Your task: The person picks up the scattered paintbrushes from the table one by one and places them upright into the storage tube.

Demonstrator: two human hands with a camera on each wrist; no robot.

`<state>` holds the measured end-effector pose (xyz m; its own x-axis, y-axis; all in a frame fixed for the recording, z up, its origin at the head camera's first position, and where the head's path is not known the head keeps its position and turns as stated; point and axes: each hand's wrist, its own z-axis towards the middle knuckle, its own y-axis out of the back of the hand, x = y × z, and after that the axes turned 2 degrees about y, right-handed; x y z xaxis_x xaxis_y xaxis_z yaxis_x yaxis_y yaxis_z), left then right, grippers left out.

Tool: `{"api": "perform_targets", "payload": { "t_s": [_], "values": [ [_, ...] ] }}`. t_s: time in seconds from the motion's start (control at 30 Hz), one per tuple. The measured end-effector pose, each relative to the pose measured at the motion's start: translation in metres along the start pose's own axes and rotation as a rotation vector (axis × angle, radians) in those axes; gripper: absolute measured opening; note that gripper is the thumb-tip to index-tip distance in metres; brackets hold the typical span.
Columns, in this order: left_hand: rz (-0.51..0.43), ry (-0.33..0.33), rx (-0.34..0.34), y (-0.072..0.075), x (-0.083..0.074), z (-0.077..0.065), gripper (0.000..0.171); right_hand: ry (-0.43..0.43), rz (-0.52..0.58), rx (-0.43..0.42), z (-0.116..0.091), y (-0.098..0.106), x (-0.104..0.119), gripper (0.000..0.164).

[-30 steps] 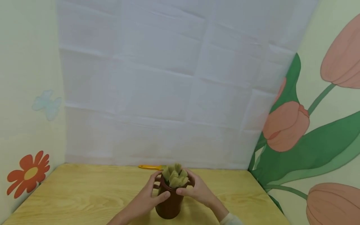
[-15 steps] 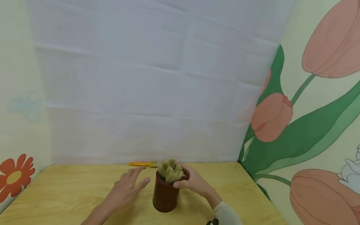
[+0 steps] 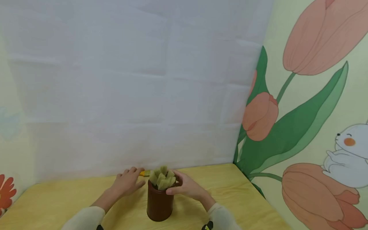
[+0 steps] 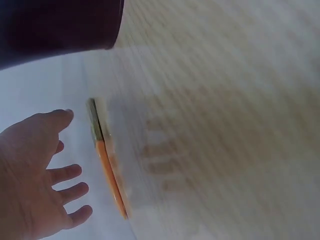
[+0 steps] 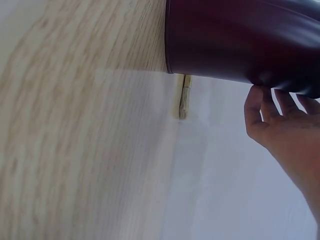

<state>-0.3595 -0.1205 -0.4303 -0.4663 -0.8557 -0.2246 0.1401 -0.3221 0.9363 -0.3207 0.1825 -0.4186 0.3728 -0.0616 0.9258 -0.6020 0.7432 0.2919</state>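
A dark brown cylindrical pot [image 3: 160, 206] stands upright on the table, with a bunch of pale yellow-green, leaf-like pieces [image 3: 162, 179] sticking out of its top. My right hand [image 3: 187, 187] grips the pot's upper right side, thumb at the rim. In the right wrist view, the fingertips of that hand [image 5: 287, 122] lie against the dark wall of the pot [image 5: 235, 40]. My left hand [image 3: 125, 182], fingers spread, hovers near a paintbrush [image 3: 146, 173] left of the pot. From the left wrist, the brush shows an orange handle [image 4: 111, 172] just beyond the fingertips.
The wood-grain table [image 3: 198, 204] ends at a creased white sheet [image 3: 129, 95] behind the brush. On the right stands a wall painted with tulips [image 3: 260, 116]. Part of a red painted flower [image 3: 5, 193] shows at the left.
My left hand has let go of the pot and moved left and away toward the paintbrush. The right hand has kept its grip on the pot. The head view has turned right.
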Motion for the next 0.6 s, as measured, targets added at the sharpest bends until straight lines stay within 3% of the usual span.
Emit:
{"api": "perform_targets", "payload": {
  "t_s": [0.27, 0.6],
  "values": [
    [0.004, 0.096, 0.063, -0.027, 0.027, 0.014, 0.048, -0.015, 0.027, 0.064, 0.005, -0.013, -0.007, 0.076],
    [0.053, 0.023, 0.065, -0.029, 0.022, 0.037, 0.028, 0.001, -0.011, 0.049, 0.003, -0.004, 0.001, 0.075]
  ]
}}
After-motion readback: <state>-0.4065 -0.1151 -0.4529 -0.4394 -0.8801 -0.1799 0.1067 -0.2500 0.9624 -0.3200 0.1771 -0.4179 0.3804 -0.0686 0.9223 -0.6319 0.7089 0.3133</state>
